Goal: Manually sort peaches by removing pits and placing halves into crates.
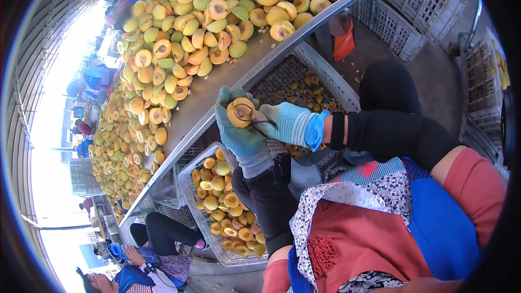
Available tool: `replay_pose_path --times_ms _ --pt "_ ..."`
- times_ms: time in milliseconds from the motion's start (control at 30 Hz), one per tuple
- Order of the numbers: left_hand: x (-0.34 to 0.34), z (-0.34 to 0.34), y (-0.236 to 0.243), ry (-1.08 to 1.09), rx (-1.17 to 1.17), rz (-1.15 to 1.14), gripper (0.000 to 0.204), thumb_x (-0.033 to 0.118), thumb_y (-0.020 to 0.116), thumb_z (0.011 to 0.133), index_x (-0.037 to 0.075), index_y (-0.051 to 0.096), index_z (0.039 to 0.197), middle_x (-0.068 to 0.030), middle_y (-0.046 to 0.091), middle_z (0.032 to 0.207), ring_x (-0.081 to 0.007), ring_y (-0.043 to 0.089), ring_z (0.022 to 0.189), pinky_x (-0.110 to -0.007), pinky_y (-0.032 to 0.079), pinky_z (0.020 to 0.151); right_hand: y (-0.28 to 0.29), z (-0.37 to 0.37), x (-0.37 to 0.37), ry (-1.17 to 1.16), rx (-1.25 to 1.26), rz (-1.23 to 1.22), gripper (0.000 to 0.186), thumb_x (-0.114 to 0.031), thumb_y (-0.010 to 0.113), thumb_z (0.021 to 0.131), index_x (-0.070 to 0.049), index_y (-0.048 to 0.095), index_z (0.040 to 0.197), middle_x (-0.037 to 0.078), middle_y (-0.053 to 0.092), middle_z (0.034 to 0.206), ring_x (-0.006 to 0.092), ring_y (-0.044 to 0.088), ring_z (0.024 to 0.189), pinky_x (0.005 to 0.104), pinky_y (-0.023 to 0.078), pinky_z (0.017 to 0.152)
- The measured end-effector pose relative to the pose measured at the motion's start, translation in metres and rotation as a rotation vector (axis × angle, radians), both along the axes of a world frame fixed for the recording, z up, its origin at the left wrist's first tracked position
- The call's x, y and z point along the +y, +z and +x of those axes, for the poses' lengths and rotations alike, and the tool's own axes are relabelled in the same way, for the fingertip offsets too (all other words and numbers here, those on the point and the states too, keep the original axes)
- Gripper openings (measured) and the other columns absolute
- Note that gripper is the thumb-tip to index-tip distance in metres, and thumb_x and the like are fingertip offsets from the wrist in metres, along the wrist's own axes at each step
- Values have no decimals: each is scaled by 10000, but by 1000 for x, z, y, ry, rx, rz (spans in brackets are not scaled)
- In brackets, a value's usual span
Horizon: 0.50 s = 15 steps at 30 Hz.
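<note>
My left hand (236, 130), in a greenish-blue glove, is closed around a halved yellow peach (239, 112) with its cut face turned up. My right hand (285, 123), in a striped turquoise and white glove, grips a small pitting tool (253, 115) with a thin curved metal end. That end touches the cut face of the peach at its brown centre. Most of the tool's handle is hidden in my fingers. Both hands are just off the edge of a metal table (228, 73) heaped with peach halves (163, 49).
Below my hands, a grey crate (334, 76) holds brown scraps. A white crate (187, 195) of hollowed peach halves stands at my left. Stacked plastic crates (396, 32) stand at the far right, near an orange bag (344, 43). Another person (146, 271) sits at the lower left.
</note>
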<state>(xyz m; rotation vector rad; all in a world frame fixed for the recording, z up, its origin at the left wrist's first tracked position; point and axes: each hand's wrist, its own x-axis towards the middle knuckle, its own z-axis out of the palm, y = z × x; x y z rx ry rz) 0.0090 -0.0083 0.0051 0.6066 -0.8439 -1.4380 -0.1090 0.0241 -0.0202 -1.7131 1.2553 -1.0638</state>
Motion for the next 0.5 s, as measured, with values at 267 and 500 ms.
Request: replay_pose_path --times_ms 267,500 --pt "-2 8 7 -196 -40 -65 500 330 438 965 25 424 1360 -144 584 1161 -269 580 1024 -422 494 881 3 -10 -2 17 84 -26 369 -377 526 923 -13 562 971 252 624 775 438 616 764 476 491 682" --pt "0 6 5 -119 145 -101 507 297 508 930 17 434 1346 -100 596 1062 -280 583 970 -443 495 864 8 -6 6 35 47 -3 370 -371 507 933 -17 577 1016 255 626 788 430 620 772 467 496 686"
